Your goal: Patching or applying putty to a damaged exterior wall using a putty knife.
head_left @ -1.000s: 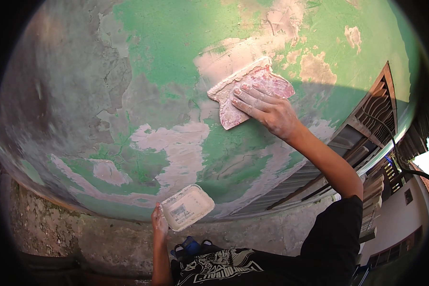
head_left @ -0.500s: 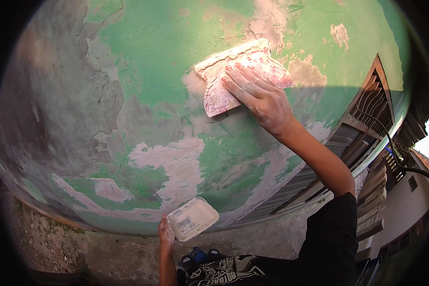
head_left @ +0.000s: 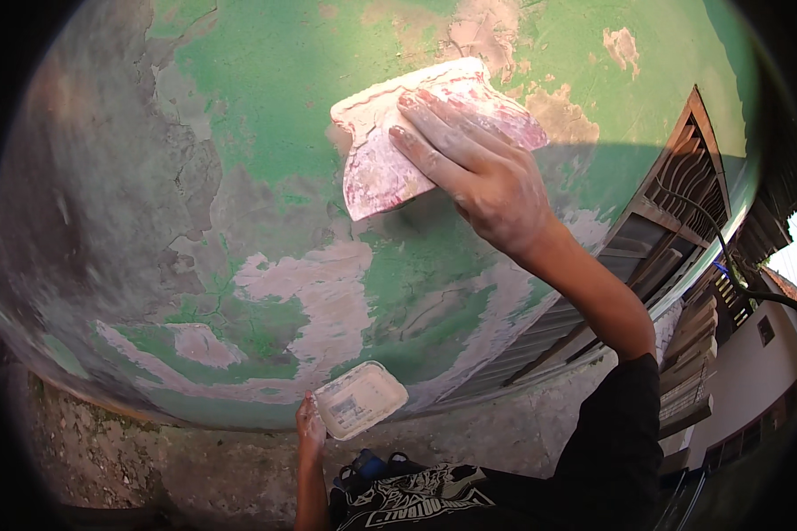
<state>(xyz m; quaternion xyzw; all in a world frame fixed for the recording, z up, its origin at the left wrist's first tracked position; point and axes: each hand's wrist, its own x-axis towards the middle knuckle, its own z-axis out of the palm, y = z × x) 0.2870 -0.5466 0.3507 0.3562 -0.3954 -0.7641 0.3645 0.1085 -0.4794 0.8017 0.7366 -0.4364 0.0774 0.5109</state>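
Note:
My right hand (head_left: 491, 181) is raised to the wall, its whitened fingers pressed flat along a wide pinkish-red putty spreader (head_left: 385, 168). Pale putty coats the spreader and lies along its far edge; the thumb is hidden beneath. A shadow falls on the wall under its near corner. Low down, my left hand (head_left: 310, 423) grips the left rim of a shallow rectangular plastic tray (head_left: 361, 400), whose inside is smeared with whitish putty. The green painted wall (head_left: 266, 97) has bare grey areas and cracks. A pale, smoothed putty patch (head_left: 328, 283) spreads across its lower part.
At the right, a wooden-framed window (head_left: 682, 199) with curved bars and slats interrupts the wall. A dark cable (head_left: 739, 296) hangs beyond it, near a neighbouring pale building (head_left: 762, 363). Rough concrete ground (head_left: 212, 465) runs along the wall's foot.
My right hand and the spreader have shifted slightly up and left and look larger. The putty ridge along the spreader's edge looks flatter. My left hand still holds the tray, nearly unmoved.

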